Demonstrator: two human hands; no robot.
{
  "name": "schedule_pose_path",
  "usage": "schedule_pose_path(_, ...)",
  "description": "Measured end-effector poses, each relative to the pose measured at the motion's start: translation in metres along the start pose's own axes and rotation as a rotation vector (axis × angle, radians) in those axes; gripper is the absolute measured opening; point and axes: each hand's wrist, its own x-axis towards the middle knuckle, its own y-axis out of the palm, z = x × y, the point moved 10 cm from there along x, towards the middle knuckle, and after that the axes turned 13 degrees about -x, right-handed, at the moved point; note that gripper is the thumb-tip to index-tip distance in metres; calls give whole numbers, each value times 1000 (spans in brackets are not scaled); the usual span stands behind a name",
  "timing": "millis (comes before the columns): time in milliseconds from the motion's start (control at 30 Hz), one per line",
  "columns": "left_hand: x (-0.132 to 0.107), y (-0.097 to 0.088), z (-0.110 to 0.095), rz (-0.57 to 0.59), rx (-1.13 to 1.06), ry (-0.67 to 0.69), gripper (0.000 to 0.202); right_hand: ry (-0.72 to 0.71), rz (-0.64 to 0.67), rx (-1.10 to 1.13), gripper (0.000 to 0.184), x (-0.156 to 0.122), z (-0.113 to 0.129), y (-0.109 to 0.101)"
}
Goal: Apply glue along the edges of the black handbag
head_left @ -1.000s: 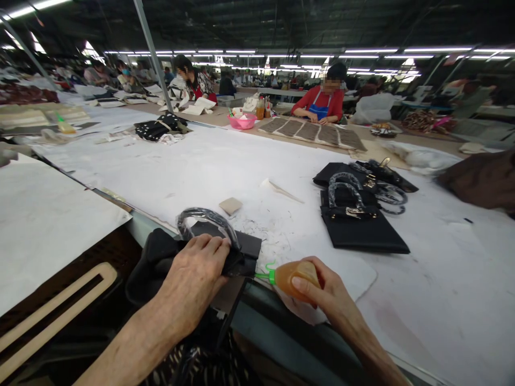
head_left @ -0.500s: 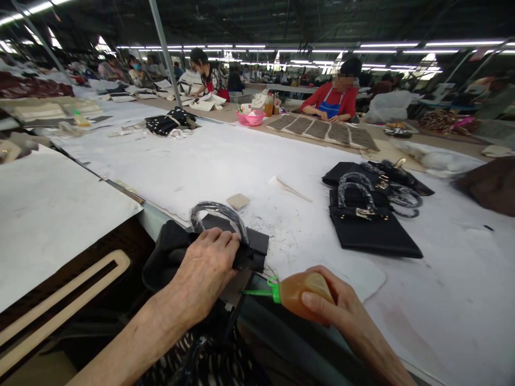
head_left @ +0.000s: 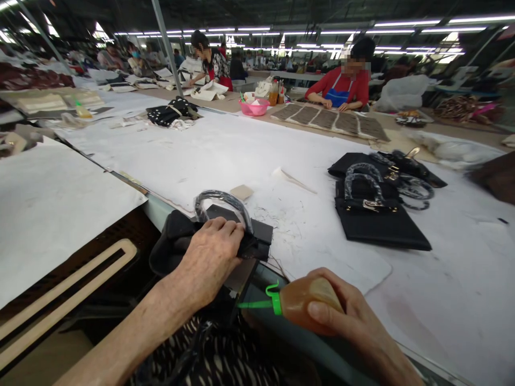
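At the near table edge, my left hand (head_left: 217, 254) is closed on a black handbag (head_left: 173, 241), whose plastic-wrapped handle (head_left: 223, 197) arches up behind the knuckles. My fingertips on the bag are hidden. My right hand (head_left: 346, 305) is wrapped round a squeeze bottle (head_left: 308, 303) of amber liquid, tilted on its side. Its green nozzle (head_left: 257, 304) points left, close to the dark flap below my left hand. Whether the tip touches the flap I cannot tell.
More black handbags (head_left: 378, 217) lie on the white table (head_left: 249, 145) to the right. A beige scrap (head_left: 242, 192) sits behind the held bag. Across the table, a person in red (head_left: 341, 96) works near a pink basket (head_left: 254, 107). A wooden slotted strip (head_left: 72, 300) is at lower left.
The view has shifted slightly. The bottle and its nozzle have drawn a little down, away from my left hand. Both hands keep their holds.
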Motion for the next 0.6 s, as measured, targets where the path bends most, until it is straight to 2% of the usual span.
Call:
schedule_pose_path(300, 1, 0, -1, 18, 6, -16, 24, 41, -63, 29, 37, 0, -6, 3)
schedule_pose_path(467, 1, 0, 0, -35, 6, 25, 28, 42, -13, 26, 39, -5, -5, 11)
schedule_pose_path(600, 1, 0, 0, -28, 11, 21, 29, 47, 18, 22, 41, -11, -4, 16)
